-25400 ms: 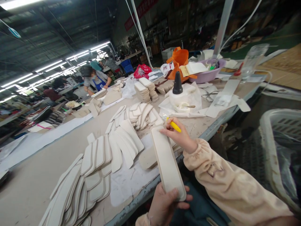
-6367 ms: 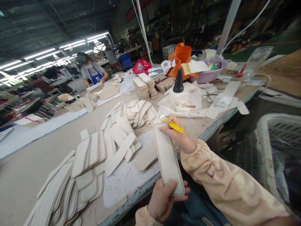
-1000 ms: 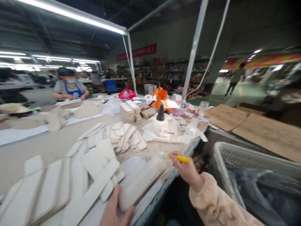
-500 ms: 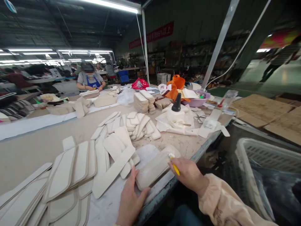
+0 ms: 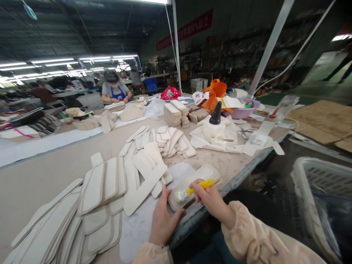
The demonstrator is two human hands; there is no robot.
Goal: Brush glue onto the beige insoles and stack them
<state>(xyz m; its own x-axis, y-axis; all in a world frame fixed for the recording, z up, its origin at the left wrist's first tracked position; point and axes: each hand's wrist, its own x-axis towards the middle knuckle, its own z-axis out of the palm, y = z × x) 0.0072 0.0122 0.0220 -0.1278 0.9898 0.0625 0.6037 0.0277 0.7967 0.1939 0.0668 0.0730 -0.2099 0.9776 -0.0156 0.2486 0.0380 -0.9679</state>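
My right hand (image 5: pixel 210 201) grips a brush with a yellow handle (image 5: pixel 206 183). Its bristles, coated with something white and wet, touch the near end of a stack of pale, round-cornered panels (image 5: pixel 206 172). The top panel looks glossy. Against the near left corner of this stack rests my left hand (image 5: pixel 162 220), thumb and fingers spread apart around the corner. White sheeting (image 5: pixel 132 231) lies under the stack. Just left of it, loose off-white strips (image 5: pixel 145 189) lie in an overlapping heap.
More panels (image 5: pixel 92 187) fan out at the left. Beyond stand a white tub (image 5: pixel 214 130) with a black cone on it, scissors (image 5: pixel 245 132), a lilac basin (image 5: pixel 242 112) and upright panel stacks (image 5: pixel 172 115). A white plastic crate (image 5: pixel 305 183) stands right of the table edge. Across the table sits a co-worker (image 5: pixel 115 90).
My right hand has drawn the brush from the stack's far end to its near end, with the handle now tipped to the right. The left hand stays at the corner; the view has shifted.
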